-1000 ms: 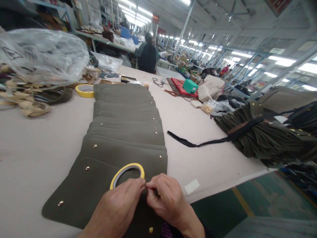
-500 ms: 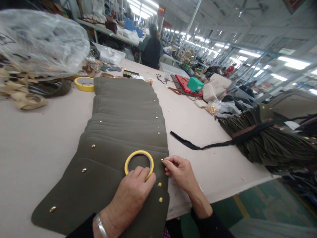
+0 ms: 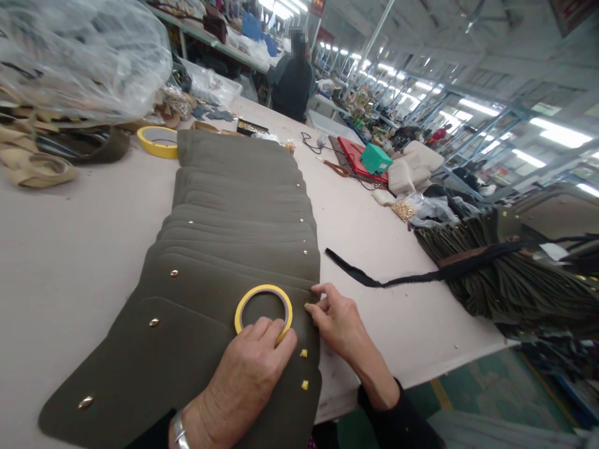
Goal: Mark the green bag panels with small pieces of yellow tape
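Note:
My left hand (image 3: pixel 255 368) grips the lower edge of a yellow tape roll (image 3: pixel 239 310) that rests on a row of overlapping dark olive panels (image 3: pixel 201 337). At the panels' right edge is my right hand (image 3: pixel 339 321), its thumb at a small yellow tape piece (image 3: pixel 307 305) and its index finger raised apart from the thumb. Two more yellow bits, an upper one (image 3: pixel 304 353) and a lower one (image 3: pixel 304 385), lie on the front panel. Metal studs (image 3: pixel 154 322) show along both sides of the row.
A second tape roll (image 3: pixel 159 149) and a clear plastic bag (image 3: pixel 103 62) are at the back left. On the right lie a black strip (image 3: pixel 355 272) and a stack of olive pieces (image 3: pixel 496 280). A green box (image 3: pixel 375 159) sits farther back, and a person (image 3: pixel 292 84) is beyond the table.
My right index finger has lifted away from the thumb, and the stud by the fingertips is now hidden. My left hand keeps its grip on the roll. The view has shifted slightly.

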### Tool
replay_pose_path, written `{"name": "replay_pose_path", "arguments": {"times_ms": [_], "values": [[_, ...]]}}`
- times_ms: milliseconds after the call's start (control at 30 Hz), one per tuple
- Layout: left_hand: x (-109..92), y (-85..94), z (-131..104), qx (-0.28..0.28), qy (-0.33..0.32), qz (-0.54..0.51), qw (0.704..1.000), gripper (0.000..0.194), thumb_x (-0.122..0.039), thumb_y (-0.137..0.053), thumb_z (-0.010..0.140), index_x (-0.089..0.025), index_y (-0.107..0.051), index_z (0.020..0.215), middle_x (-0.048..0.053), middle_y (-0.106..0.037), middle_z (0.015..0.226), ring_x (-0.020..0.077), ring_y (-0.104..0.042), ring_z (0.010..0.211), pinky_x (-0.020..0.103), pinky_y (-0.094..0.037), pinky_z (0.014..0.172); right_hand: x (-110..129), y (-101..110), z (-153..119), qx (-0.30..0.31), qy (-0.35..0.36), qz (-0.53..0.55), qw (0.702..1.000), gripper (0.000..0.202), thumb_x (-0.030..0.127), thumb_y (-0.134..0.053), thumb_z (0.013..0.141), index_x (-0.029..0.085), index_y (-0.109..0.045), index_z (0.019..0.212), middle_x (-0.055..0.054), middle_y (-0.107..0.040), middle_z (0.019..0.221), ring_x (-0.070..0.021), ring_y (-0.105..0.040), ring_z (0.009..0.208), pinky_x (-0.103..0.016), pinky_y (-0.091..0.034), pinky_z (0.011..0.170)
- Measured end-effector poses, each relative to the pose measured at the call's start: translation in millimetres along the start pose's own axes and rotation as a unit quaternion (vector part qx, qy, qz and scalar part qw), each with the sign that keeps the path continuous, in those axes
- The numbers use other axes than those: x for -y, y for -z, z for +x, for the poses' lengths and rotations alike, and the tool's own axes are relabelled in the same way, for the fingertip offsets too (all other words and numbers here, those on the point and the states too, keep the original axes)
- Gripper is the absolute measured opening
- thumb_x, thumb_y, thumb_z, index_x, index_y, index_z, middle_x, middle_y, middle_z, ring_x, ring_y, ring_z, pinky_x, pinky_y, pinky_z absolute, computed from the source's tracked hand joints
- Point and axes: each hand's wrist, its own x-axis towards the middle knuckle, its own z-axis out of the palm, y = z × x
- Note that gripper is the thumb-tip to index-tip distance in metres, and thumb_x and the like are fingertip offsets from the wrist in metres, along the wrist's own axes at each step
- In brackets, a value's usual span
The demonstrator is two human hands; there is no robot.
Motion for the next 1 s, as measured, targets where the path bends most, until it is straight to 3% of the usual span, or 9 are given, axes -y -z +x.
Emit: {"name": "replay_pose_path", "arguments": {"times_ms": [67, 167, 267, 367, 467, 600, 667, 900, 1000], "values": [[-0.3, 0.3, 1.1, 0.002, 0.003, -0.007, 1.0, 0.016, -0.007, -0.046, 0.088, -0.019, -0.056, 0.088, 0.004, -0.059, 0.084, 0.0212, -0.053, 0.076, 0.033, -0.046, 0.065, -2.4, 8.2, -2.8, -0.006, 0.014, -0.005, 1.0, 0.02, 0.02, -0.056, 0.086, 0.018, -0.056, 0.106, 0.004, -0.062, 0.058, -0.0138, -0.06, 0.052, -0.023, -0.047, 0.054], [-0.5, 0.1, 1.6, 0.003, 0.005, -0.016, 1.0, 0.017, -0.007, -0.045, 0.088, -0.019, -0.056, 0.086, 0.004, -0.058, 0.083, 0.0205, -0.053, 0.076, 0.032, -0.046, 0.066, -5.5, 18.7, -8.6, -0.036, 0.139, -0.087, 0.986, 0.012, 0.017, -0.048, 0.092, 0.019, -0.059, 0.095, -0.003, -0.066, 0.077, -0.0155, -0.064, 0.071, -0.026, -0.05, 0.068], [-0.4, -0.6, 0.1, -0.002, 0.009, -0.01, 1.0, 0.017, -0.006, -0.044, 0.088, -0.019, -0.056, 0.086, 0.004, -0.058, 0.082, 0.0202, -0.053, 0.076, 0.032, -0.046, 0.067, -5.2, 20.8, -10.7, -0.007, 0.284, -0.205, 0.937, 0.02, 0.012, -0.042, 0.093, 0.017, -0.062, 0.095, -0.008, -0.065, 0.087, -0.0184, -0.062, 0.084, -0.029, -0.05, 0.075], [-0.2, -0.8, -1.1, 0.001, 0.009, -0.006, 1.0, 0.016, -0.006, -0.046, 0.087, -0.019, -0.056, 0.087, 0.004, -0.059, 0.083, 0.0207, -0.053, 0.077, 0.033, -0.047, 0.067, 0.0, 16.0, -6.0, 0.036, 0.329, -0.283, 0.9, 0.022, 0.009, -0.042, 0.093, 0.016, -0.063, 0.093, -0.009, -0.065, 0.085, -0.0195, -0.061, 0.081, -0.029, -0.05, 0.07], [-0.1, -1.0, -0.1, 0.018, 0.01, -0.014, 1.0, 0.015, -0.006, -0.049, 0.085, -0.019, -0.056, 0.089, 0.004, -0.059, 0.085, 0.0216, -0.053, 0.077, 0.034, -0.048, 0.067, 7.5, 10.6, 2.5, 0.066, 0.261, -0.296, 0.916, 0.021, 0.007, -0.046, 0.09, 0.015, -0.065, 0.089, -0.009, -0.066, 0.082, -0.0191, -0.062, 0.076, -0.029, -0.049, 0.069], [-0.8, 0.3, 1.7, 0.049, 0.024, -0.028, 0.998, 0.014, -0.008, -0.051, 0.085, -0.02, -0.056, 0.089, 0.004, -0.059, 0.087, 0.0225, -0.053, 0.079, 0.037, -0.05, 0.068, 11.9, 5.6, 10.5, 0.077, 0.108, -0.209, 0.969, 0.017, 0.013, -0.052, 0.088, 0.018, -0.068, 0.084, -0.005, -0.071, 0.08, -0.0172, -0.066, 0.074, -0.026, -0.047, 0.069], [-1.0, 5.0, -0.4, 0.067, 0.029, -0.043, 0.996, 0.014, -0.008, -0.051, 0.086, -0.02, -0.056, 0.091, 0.004, -0.059, 0.09, 0.0221, -0.053, 0.082, 0.037, -0.05, 0.072, 10.2, 3.2, 10.3, 0.062, 0.067, -0.17, 0.981, 0.014, 0.016, -0.054, 0.086, 0.018, -0.068, 0.083, -0.004, -0.072, 0.08, -0.0173, -0.066, 0.075, -0.026, -0.047, 0.069], [8.9, 40.9, -21.1, 0.153, 0.022, -0.107, 0.982, 0.027, -0.015, -0.066, 0.079, -0.024, -0.056, 0.102, 0.003, -0.061, 0.105, 0.0238, -0.053, 0.098, 0.04, -0.047, 0.086, 2.0, -3.8, 0.0, 0.004, 0.069, -0.085, 0.994, 0.011, 0.016, -0.055, 0.086, 0.018, -0.066, 0.086, -0.003, -0.068, 0.083, -0.0161, -0.063, 0.078, -0.027, -0.046, 0.074], [17.2, 47.6, -18.9, 0.167, 0.036, -0.111, 0.979, 0.037, -0.02, -0.069, 0.077, -0.027, -0.054, 0.11, 0.003, -0.059, 0.108, 0.0243, -0.052, 0.1, 0.042, -0.045, 0.089, 2.4, -4.4, -0.5, -0.002, 0.078, -0.095, 0.992, 0.01, 0.014, -0.055, 0.085, 0.018, -0.064, 0.084, -0.003, -0.065, 0.08, -0.016, -0.061, 0.076, -0.027, -0.045, 0.073]]}}
